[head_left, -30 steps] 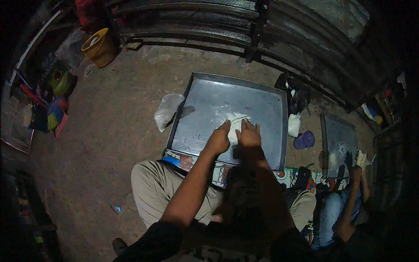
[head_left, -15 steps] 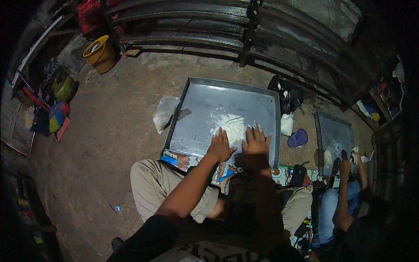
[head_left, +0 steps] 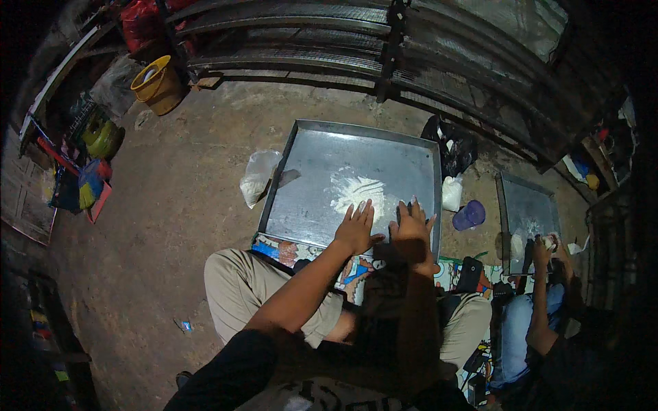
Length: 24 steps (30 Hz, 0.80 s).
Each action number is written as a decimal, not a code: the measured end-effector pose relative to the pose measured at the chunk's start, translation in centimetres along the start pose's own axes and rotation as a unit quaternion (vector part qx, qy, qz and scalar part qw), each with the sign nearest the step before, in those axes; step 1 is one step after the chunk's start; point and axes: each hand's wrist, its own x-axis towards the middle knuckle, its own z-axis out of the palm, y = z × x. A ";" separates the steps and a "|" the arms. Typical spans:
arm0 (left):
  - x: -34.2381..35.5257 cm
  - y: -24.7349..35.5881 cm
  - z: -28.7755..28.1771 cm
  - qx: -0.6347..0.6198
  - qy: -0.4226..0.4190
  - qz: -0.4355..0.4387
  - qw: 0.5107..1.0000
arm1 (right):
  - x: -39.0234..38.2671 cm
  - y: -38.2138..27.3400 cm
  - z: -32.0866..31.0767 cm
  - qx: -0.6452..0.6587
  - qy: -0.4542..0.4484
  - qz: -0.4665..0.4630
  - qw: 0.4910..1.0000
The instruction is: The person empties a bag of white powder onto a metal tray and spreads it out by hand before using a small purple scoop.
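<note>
A large shallow metal tray (head_left: 322, 144) lies before my crossed legs, with a patch of pale flour-like powder (head_left: 356, 190) spread near its middle. My left hand (head_left: 356, 229) is palm down with fingers stretched, its fingertips at the near edge of the powder. Just right of the powder, my right hand (head_left: 412, 229) has its fingers spread over the tray. Neither hand holds anything. Whether the palms press on the metal or hover is hard to make out.
A clear bag of white powder (head_left: 257, 179) leans at the tray's left. To the right are a white bag (head_left: 452, 194), a purple cup (head_left: 469, 216) and a phone (head_left: 469, 274). A co-worker's hands (head_left: 548, 250) work over another tray (head_left: 528, 198). Racks (head_left: 288, 65) and a yellow bucket (head_left: 157, 85) stand behind.
My left hand has shifted right and slightly nearer me, uncovering more powder. My right hand has moved a little right, off the powder. The co-worker's hands have shifted slightly.
</note>
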 end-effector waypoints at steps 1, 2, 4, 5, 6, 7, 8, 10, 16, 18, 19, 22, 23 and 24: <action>-0.1 0.3 -0.3 0.015 -0.002 -0.006 1.000 | 0.1 0.1 0.1 -0.003 0.003 -0.001 1.000; -0.1 0.3 -0.2 0.009 0.015 -0.001 1.000 | 0.1 0.3 0.1 -0.005 0.005 -0.002 1.000; -0.4 0.1 -0.2 -0.003 0.050 0.006 0.999 | 0.2 0.4 0.1 -0.002 -0.005 -0.001 1.000; -0.3 -0.1 -0.2 0.019 0.037 -0.003 0.999 | 0.3 0.3 0.1 -0.002 -0.011 0.000 1.000; -0.5 -0.3 -0.2 0.020 0.023 -0.015 0.999 | 0.4 0.1 0.2 -0.001 -0.017 0.001 1.000; -0.5 -0.3 -0.7 0.019 0.010 -0.026 0.999 | 0.5 0.0 0.3 -0.004 -0.024 0.004 1.000; -0.7 -0.4 -1.1 0.019 -0.004 -0.038 0.999 | 0.7 -0.1 0.4 -0.007 -0.031 0.007 0.999; -0.7 -0.5 -2.3 -0.007 -0.018 -0.077 0.997 | 1.1 -0.1 1.0 -0.004 -0.053 -0.003 0.999; -1.4 -4.7 -3.2 -0.187 0.027 -0.018 0.982 | 3.3 -2.6 7.0 -0.015 -0.052 -0.072 0.996; -1.5 -6.3 -2.8 -0.225 0.127 0.003 0.966 | 3.6 -3.6 8.4 -0.037 -0.018 -0.106 0.994; -1.5 -6.3 -3.1 -0.233 0.148 -0.029 0.961 | 3.4 -3.7 8.7 -0.031 -0.011 -0.114 0.993; -2.0 -6.2 -4.6 -0.267 0.185 -0.093 0.941 | 2.6 -4.1 9.7 -0.037 -0.028 -0.156 0.987; -2.2 -6.2 -5.2 -0.280 0.194 -0.110 0.934 | 2.3 -4.3 10.1 -0.020 -0.003 -0.177 0.984; -2.0 -6.3 -5.3 -0.262 0.196 -0.093 0.940 | 2.0 -4.2 10.3 0.013 0.032 -0.203 0.979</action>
